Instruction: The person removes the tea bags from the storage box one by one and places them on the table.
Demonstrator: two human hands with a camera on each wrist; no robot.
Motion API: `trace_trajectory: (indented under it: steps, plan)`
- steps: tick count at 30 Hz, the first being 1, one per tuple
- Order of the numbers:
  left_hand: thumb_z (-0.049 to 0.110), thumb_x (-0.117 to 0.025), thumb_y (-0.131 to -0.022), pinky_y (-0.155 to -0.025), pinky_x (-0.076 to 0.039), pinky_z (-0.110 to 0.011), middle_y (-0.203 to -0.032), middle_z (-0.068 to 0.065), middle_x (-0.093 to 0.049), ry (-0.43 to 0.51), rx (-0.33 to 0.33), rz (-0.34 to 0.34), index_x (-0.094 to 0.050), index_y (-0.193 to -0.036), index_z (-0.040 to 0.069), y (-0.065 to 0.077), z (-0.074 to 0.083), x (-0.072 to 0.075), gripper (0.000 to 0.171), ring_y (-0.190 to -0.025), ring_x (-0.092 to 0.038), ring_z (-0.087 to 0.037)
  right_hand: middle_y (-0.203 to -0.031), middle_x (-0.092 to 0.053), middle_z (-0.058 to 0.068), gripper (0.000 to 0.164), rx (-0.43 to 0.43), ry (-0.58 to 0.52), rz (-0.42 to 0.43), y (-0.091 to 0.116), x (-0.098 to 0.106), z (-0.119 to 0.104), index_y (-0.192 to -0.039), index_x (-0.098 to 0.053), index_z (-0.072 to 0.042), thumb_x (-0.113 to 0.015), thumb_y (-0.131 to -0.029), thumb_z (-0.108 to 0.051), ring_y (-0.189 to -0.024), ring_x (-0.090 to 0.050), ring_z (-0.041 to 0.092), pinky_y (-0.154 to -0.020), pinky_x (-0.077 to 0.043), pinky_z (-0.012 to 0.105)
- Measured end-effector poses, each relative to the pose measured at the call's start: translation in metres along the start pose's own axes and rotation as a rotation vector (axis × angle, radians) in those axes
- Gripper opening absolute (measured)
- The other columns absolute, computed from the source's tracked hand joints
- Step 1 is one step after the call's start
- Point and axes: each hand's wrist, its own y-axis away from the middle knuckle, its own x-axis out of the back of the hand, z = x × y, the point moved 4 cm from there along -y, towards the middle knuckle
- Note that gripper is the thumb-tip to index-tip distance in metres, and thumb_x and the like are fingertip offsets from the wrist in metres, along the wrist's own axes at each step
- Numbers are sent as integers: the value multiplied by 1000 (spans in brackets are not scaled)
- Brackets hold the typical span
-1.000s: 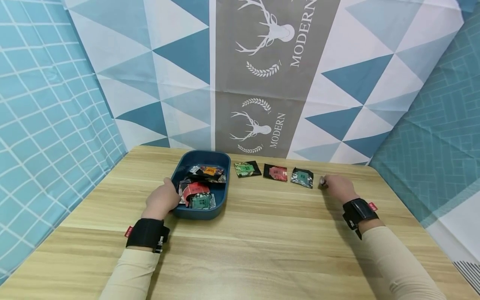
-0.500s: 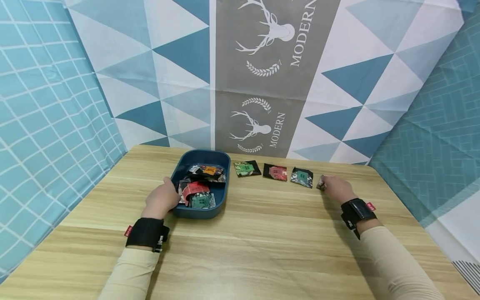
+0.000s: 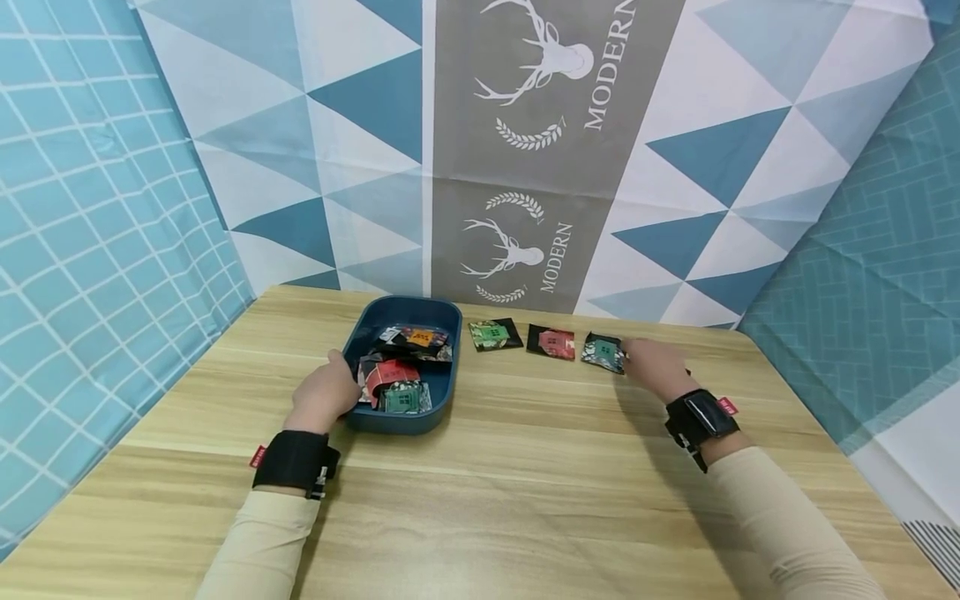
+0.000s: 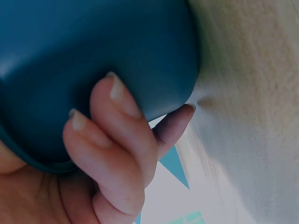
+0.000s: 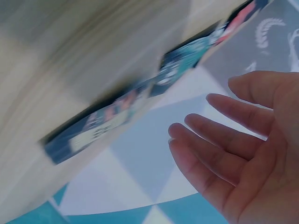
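Observation:
My left hand grips the left wall of a dark blue plastic box. In the left wrist view its fingers curl against the outside of that wall. Several small sachets lie inside the box, among them a red one and a green-labelled one. My right hand is at the right end of a row of sachets, with fingers extended and holding nothing in the right wrist view. A sachet with a cream label lies on the table there, mostly hidden behind the hand in the head view.
Left of the right hand, a teal-labelled sachet, a red-labelled sachet and a green-labelled sachet lie in a row along the back of the wooden table. A patterned backdrop rises behind the table's back edge.
My right hand has let go of the cream-labelled sachet, opened its fingers and moved left toward the teal-labelled one. My left hand has stayed on the box.

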Motion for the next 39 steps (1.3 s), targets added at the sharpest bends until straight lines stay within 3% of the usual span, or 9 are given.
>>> trace_trajectory:
  steps: [8, 12, 15, 19, 24, 29, 32, 39]
  plan:
    - [14, -45, -92, -59, -44, -39, -99, -32, -60, 2, 5, 0, -11, -140, -16, -1, 0, -2, 66, -69, -58, -29, -53, -46, 2, 9, 70, 59, 101, -8, 7, -39, -78, -60, -8, -58, -87, -9, -46, -38, 14, -43, -22, 26]
    - [14, -45, -93, -57, -43, -36, -92, -29, -61, 3, 2, -4, -10, -141, -16, -2, 1, -2, 67, -65, -57, -28, -64, -56, 6, 7, 133, 68, 155, -13, 14, -66, -83, -64, -6, -62, -86, -11, -51, -48, 17, -44, -33, 28]
    - [15, -46, -93, -56, -42, -36, -89, -28, -62, 0, -7, -10, -8, -142, -17, -2, 1, -2, 69, -63, -57, -27, -77, -63, 9, 9, 206, 58, 209, -18, 21, -90, -88, -67, -6, -62, -88, -13, -61, -56, 20, -52, -43, 31]
    - [15, -45, -93, -56, -42, -35, -89, -28, -62, 2, -9, -18, -6, -142, -17, -2, -1, -2, 70, -63, -57, -27, -87, -65, 10, 14, 294, 31, 244, -26, 28, -125, -96, -68, -6, -57, -91, -12, -67, -58, 21, -60, -44, 31]
    - [13, -44, -93, -55, -42, -35, -91, -29, -61, 14, 2, -21, -6, -141, -17, -1, -2, 0, 69, -64, -57, -28, -101, -67, 8, 21, 341, -33, 213, -39, 41, -165, -110, -65, -8, -55, -92, -13, -78, -62, 20, -68, -47, 31]
    - [16, -45, -94, -60, -45, -39, -103, -35, -58, 0, 0, -21, -8, -140, -18, -1, -1, 2, 69, -72, -59, -31, -107, -67, 6, 26, 417, -80, 198, -46, 49, -197, -115, -63, -9, -60, -90, -16, -88, -64, 20, -76, -50, 32]
    - [18, -44, -94, -62, -46, -41, -109, -37, -56, -7, 1, -18, -8, -140, -18, -2, 0, 3, 69, -76, -59, -32, -112, -66, 6, 31, 446, -100, 164, -48, 49, -213, -119, -61, -10, -62, -89, -19, -91, -64, 19, -78, -50, 31]
    - [17, -45, -94, -58, -44, -37, -104, -34, -57, 9, 11, -19, -9, -140, -17, -3, 0, 2, 68, -70, -58, -30, -115, -64, 5, 35, 572, -115, 46, -49, 41, -247, -120, -62, -11, -65, -88, -23, -101, -61, 18, -87, -47, 30]
